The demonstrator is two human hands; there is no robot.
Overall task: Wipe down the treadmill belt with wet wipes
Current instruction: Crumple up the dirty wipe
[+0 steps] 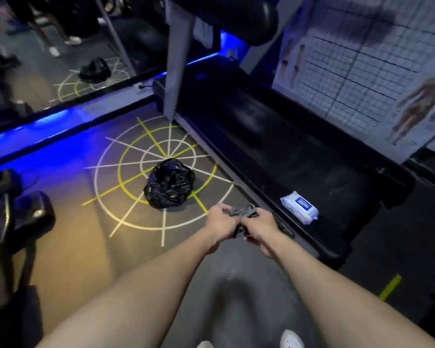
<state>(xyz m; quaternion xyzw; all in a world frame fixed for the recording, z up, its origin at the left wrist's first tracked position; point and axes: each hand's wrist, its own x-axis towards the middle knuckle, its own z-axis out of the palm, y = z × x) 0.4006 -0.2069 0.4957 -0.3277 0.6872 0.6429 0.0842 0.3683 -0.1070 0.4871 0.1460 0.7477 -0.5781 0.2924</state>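
Gripping grey wipe (244,214) two-handed, beside treadmill belt (274,136) edge; floor (86,237) leftward.

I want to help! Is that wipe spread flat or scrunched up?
Scrunched up: the gray wipe is bunched, gripped by the left hand and right hand.

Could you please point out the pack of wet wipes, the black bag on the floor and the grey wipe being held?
pack of wet wipes (301,203), head view, on its blue label.
black bag (168,183), head view, middle of its crumpled plastic.
grey wipe (242,212), head view, its bunched upper part.
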